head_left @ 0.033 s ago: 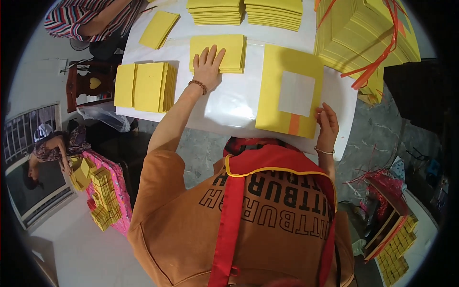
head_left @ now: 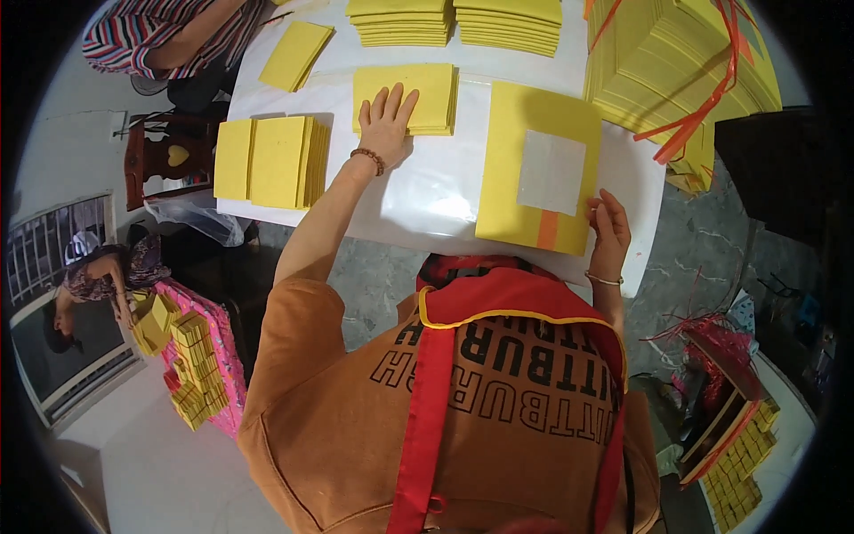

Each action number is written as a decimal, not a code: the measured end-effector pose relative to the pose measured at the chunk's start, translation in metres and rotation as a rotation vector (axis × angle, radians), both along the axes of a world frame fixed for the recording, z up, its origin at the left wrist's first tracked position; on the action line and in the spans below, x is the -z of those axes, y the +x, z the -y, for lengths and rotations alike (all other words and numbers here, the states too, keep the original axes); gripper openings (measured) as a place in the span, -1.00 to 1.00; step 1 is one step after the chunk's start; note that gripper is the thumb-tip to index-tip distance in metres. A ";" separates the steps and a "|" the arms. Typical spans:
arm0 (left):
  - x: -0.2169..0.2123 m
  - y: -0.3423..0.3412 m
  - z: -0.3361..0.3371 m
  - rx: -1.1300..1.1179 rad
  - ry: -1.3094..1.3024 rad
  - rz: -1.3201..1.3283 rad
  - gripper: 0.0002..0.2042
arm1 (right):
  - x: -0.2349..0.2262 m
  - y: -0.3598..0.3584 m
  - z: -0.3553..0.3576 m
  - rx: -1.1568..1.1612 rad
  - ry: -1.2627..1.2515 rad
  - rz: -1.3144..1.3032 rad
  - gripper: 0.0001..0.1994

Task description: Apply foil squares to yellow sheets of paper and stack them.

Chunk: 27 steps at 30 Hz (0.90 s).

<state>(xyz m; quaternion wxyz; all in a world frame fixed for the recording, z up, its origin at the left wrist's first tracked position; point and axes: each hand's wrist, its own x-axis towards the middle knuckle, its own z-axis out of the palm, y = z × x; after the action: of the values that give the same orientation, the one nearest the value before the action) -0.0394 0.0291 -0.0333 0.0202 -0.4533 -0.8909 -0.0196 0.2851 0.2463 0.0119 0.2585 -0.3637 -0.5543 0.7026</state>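
My left hand (head_left: 384, 126) lies flat with fingers spread on a small stack of folded yellow paper (head_left: 435, 96) on the white-covered table (head_left: 427, 200). Before me to the right is a larger yellow paper sheet or stack (head_left: 505, 151), with a pale silvery rectangle (head_left: 551, 171) and an orange strip (head_left: 547, 230) on it. Beside its right edge, my right hand (head_left: 610, 230) is loosely bent, fingers slightly apart, nothing visible in it. Whether its fingertips touch the paper is hard to tell.
Folded yellow stacks stand at the table's left (head_left: 283, 162) and far side (head_left: 507, 27). A yellow bundle (head_left: 361, 21) sits there too, and a loose yellow piece (head_left: 296, 55). Tall yellow paper (head_left: 649, 80) with orange ties (head_left: 685, 138) fills the far right. A person in striped sleeves (head_left: 151, 40) sits far left.
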 end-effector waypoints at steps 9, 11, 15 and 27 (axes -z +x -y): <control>-0.024 -0.011 0.003 0.074 -0.042 0.090 -0.16 | 0.007 0.004 0.003 -0.011 0.123 -0.094 -0.75; -0.031 -0.012 0.002 0.097 -0.048 0.101 -0.15 | 0.006 0.007 -0.001 -0.050 0.342 -0.002 -0.76; -0.044 -0.004 -0.002 0.103 -0.027 0.081 -0.12 | 0.002 0.001 -0.007 -0.102 0.674 0.069 -0.80; -0.092 0.161 -0.038 0.620 0.293 0.309 -0.48 | 0.009 -0.004 -0.012 -0.167 0.561 0.099 -0.78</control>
<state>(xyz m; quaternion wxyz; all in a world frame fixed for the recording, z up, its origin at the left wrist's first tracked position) 0.1212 0.0673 0.0591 -0.0569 -0.6854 -0.6918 -0.2202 0.2808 0.2583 0.0033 0.2629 -0.2652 -0.7668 0.5221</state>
